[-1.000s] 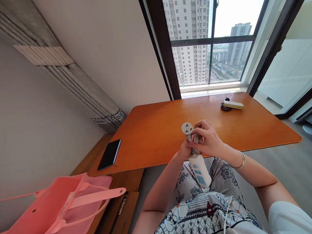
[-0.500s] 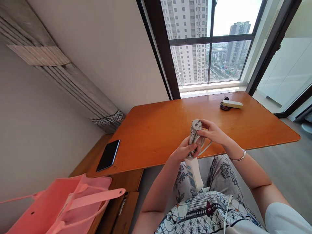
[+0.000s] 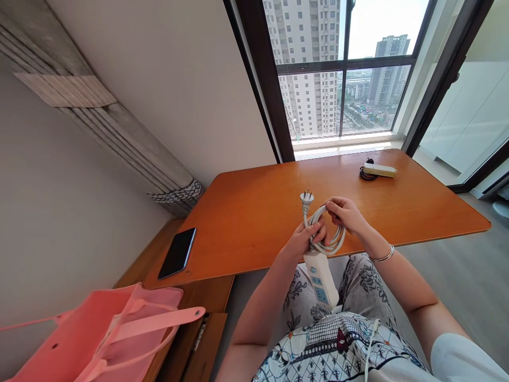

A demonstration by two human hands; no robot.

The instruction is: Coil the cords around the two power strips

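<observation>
A white power strip point(image 3: 321, 281) with blue-grey socket areas hangs over my lap, below the table's near edge. Its white cord point(image 3: 337, 241) is gathered in loops. My left hand point(image 3: 312, 236) is closed around the cord just above the strip's end. With its fingers pinched, my right hand point(image 3: 344, 213) grips the top right of the loops. The plug point(image 3: 306, 199) sticks up to the left of the loops, its prongs pointing away from me. Part of the cord is hidden behind my fingers.
The orange-brown wooden table point(image 3: 246, 212) reaches to the window. At its far right lies another power strip point(image 3: 379, 170) with a black cord. A dark phone or tablet point(image 3: 177, 253) rests at the left edge. A pink bag point(image 3: 107, 334) stands at the lower left.
My right hand has moved from the plug to the cord loops, which are now spread out to the right. The plug has shifted left and points away from me instead of sideways.
</observation>
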